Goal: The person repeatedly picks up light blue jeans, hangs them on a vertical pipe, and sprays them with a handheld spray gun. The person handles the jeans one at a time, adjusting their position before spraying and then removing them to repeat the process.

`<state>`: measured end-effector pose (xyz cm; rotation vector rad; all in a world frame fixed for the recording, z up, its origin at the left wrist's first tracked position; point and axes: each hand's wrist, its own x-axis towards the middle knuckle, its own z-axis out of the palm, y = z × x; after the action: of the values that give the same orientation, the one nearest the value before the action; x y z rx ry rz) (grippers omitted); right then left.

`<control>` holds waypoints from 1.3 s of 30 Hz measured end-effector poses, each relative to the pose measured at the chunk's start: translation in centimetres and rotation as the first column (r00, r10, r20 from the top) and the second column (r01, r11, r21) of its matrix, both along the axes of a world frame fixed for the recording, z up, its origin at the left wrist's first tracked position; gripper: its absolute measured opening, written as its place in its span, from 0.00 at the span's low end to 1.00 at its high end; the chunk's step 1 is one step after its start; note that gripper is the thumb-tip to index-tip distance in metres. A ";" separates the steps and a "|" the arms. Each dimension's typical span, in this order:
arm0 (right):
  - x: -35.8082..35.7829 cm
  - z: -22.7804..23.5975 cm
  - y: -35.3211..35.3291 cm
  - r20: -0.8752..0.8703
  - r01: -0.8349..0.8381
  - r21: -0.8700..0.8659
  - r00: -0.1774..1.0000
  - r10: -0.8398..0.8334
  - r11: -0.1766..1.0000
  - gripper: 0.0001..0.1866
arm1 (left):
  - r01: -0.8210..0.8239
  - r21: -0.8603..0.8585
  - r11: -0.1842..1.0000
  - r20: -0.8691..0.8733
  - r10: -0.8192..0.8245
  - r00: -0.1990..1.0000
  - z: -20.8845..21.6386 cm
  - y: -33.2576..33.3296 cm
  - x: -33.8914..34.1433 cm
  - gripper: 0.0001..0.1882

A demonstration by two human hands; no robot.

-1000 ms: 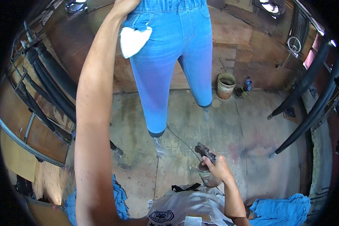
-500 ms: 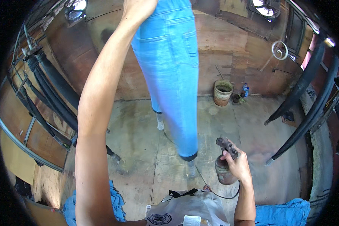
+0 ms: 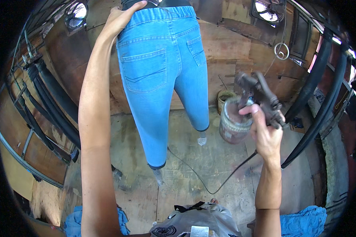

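Observation:
Light-blue jeans are stretched over a leg form hung in front of me, with their back pockets and elastic waistband facing me. Wrapped clear tips of the form stick out below the dark hems. My left hand grips the waistband at its upper left corner, thumb along the top edge. To the right of the jeans, and apart from them, my right hand is closed round a dark metal spray gun. Below the gun hangs a stained, see-through cup. A thin dark hose runs from near my right wrist.
Black padded tubes hang at the left and at the right. Blue cloth piles lie low on both sides of me. A bucket stands by the stained wooden back wall. Fans are set high in the wall.
The jeans have turned from side-on to show their back to me. My right hand has raised the spray gun from low by the floor to beside the jeans.

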<state>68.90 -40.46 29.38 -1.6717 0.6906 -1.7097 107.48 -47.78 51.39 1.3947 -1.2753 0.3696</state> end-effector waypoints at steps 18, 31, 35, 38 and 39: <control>-2.1 -1.8 -1.1 -0.076 -0.088 0.163 0.992 0.101 0.983 0.09 | 0.640 0.059 0.766 -0.430 -0.559 0.709 -1.4 -6.2 5.5 0.37; 1.9 -7.8 -4.0 -0.486 0.139 0.446 0.867 0.109 0.884 0.23 | 0.521 0.091 0.849 -0.136 -0.507 0.851 -1.5 -3.6 4.1 0.49; 4.0 -6.1 -3.2 -0.302 0.025 0.294 0.951 0.068 0.955 0.27 | 0.455 0.087 0.886 -0.132 -0.442 0.887 -1.6 -2.2 2.9 0.54; 5.2 -2.4 -1.6 -0.020 -0.134 0.074 0.991 0.136 0.988 0.27 | 0.385 0.061 0.921 -0.123 -0.376 0.919 -1.7 -1.7 2.2 0.60; 5.7 -1.4 -1.1 0.061 -0.135 0.028 0.989 0.133 0.990 0.24 | 0.341 0.071 0.937 -0.115 -0.332 0.936 -1.7 -1.5 1.8 0.60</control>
<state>74.62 -41.53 27.99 -1.6024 0.5620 -1.6374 109.31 -49.29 49.70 1.2218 -1.4300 0.0056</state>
